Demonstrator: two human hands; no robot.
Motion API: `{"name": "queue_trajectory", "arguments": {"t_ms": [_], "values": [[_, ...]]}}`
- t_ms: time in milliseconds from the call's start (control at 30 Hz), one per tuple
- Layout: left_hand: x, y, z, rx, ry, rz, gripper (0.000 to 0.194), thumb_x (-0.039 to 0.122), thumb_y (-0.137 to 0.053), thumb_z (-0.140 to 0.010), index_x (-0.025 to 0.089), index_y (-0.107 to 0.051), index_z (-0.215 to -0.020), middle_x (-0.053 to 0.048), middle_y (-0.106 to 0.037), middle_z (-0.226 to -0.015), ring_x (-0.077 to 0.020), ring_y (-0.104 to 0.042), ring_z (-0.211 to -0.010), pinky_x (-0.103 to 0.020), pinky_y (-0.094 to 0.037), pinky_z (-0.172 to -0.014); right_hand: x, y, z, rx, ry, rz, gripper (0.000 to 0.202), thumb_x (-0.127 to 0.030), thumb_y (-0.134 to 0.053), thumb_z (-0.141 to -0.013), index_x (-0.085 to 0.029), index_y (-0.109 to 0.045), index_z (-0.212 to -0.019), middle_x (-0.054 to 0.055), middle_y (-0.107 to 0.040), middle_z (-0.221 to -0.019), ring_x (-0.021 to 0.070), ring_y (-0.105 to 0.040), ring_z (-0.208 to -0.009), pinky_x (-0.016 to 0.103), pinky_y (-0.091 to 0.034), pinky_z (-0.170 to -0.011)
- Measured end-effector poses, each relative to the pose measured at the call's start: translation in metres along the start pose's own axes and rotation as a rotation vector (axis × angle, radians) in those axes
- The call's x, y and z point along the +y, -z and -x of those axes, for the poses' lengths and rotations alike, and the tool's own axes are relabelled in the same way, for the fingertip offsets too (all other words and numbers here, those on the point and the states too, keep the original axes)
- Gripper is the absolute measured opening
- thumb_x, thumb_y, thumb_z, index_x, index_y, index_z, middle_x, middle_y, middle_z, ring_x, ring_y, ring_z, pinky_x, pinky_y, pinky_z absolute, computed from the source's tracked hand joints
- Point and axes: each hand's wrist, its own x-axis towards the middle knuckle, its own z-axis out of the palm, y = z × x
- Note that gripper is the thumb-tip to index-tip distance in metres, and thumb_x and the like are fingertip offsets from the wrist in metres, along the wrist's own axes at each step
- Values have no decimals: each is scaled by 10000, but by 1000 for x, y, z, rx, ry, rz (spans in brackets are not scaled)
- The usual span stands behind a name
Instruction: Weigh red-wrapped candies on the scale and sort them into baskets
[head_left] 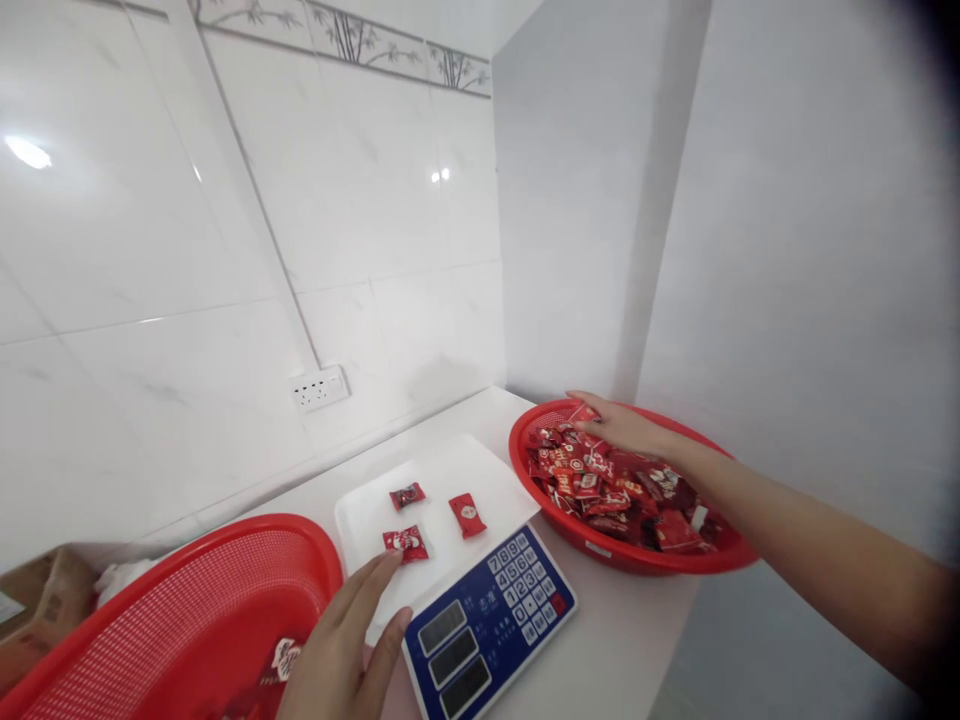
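My left hand (pixel 341 635) hovers at the front left edge of a digital scale (pixel 487 620), thumb and fingers apart, a fingertip next to a red wrapped candy (pixel 406 543); whether it touches the wrapper I cannot tell. Two more wrapped candies, a darker one (pixel 407 496) and a red one (pixel 468 515), lie on the white weighing pan (pixel 442 462). Over the right-hand red basket (pixel 637 565), my right hand (pixel 622 425) pinches a red candy packet (pixel 584 413) between thumb and fingers. Below it the basket is heaped with wrapped candies (pixel 589 480).
A second red basket (pixel 292 535) stands at the lower left with a few red packets in its bottom. Behind it is a cardboard box (pixel 52 610). The white table (pixel 607 640) meets a tiled wall bearing a power socket (pixel 320 388).
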Motion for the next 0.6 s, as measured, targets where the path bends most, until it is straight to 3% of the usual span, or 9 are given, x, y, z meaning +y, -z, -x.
{"name": "queue_trajectory", "arguments": {"t_ms": [233,333,433,500,600], "values": [[11,5,1,-61,60,-42,396,356,-397,-889,253,-556,-1237,-65,-608,-1261,-232,-564,-1161,-435,-483,-938,-48,-40,12,-14,127,102,609,-241,-557,-801,-265,-377,-1382,50,-663,-1130,285,-575,-1099,434,-408,-978],[13,7,2,-82,67,-40,406,350,-391,-893,249,-537,-1257,-73,-599,-1269,-231,-564,-1158,-435,-474,-947,-73,-66,20,-100,184,44,581,-241,-565,-792,-251,-418,-1354,46,-684,-1051,277,-608,-1026,435,-430,-940],[15,7,4,-24,89,-13,391,332,-404,-887,257,-546,-1243,-70,-606,-1258,-226,-572,-1142,-425,-472,-943,-93,-99,26,-255,183,-142,569,-263,-552,-809,-203,-402,-1355,56,-697,-1002,243,-639,-939,401,-473,-883],[16,8,5,3,107,6,384,332,-411,-883,268,-552,-1234,-59,-606,-1258,-221,-566,-1148,-417,-469,-945,-100,-119,26,-371,144,-286,575,-295,-506,-849,-192,-336,-1388,65,-697,-1021,214,-653,-905,378,-495,-852],[17,9,7,12,116,23,388,343,-415,-880,275,-548,-1238,-50,-601,-1267,-220,-555,-1162,-413,-457,-955,-104,-137,26,-429,125,-293,618,-284,-455,-878,-168,-226,-1440,136,-592,-1252,209,-606,-1061,376,-457,-928]]}}
